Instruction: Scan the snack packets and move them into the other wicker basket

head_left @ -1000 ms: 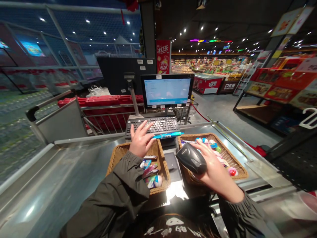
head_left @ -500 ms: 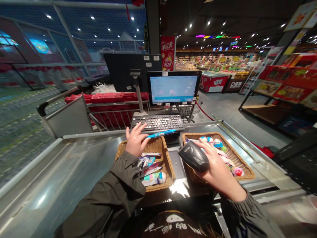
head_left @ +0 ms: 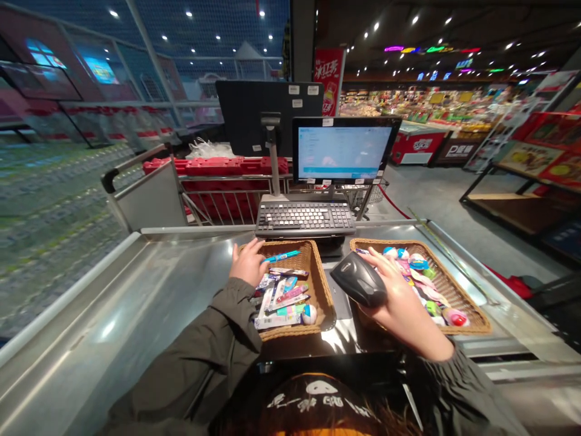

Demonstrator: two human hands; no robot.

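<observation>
My left hand (head_left: 249, 264) is closed on a blue pen-like item (head_left: 281, 257) and holds it over the far end of the left wicker basket (head_left: 321, 289), which is filled with several small packets. My right hand (head_left: 394, 297) grips a black barcode scanner (head_left: 358, 280) above the left end of the right wicker basket (head_left: 458, 287), which contains several colourful small items. Both baskets sit on a steel checkout counter (head_left: 149, 290). Dark sleeves cover both my arms.
A keyboard (head_left: 305, 217) and a lit screen (head_left: 342, 151) stand beyond the baskets. A second dark monitor (head_left: 254, 115) stands behind. Red shopping carts (head_left: 218, 181) and a metal rail are at the back left; store shelves (head_left: 521, 163) are at the right.
My left hand has drawn back from the keyboard with the blue pen and come down to the left basket. The view has shifted, so the counter appears further right. My right hand keeps the scanner.
</observation>
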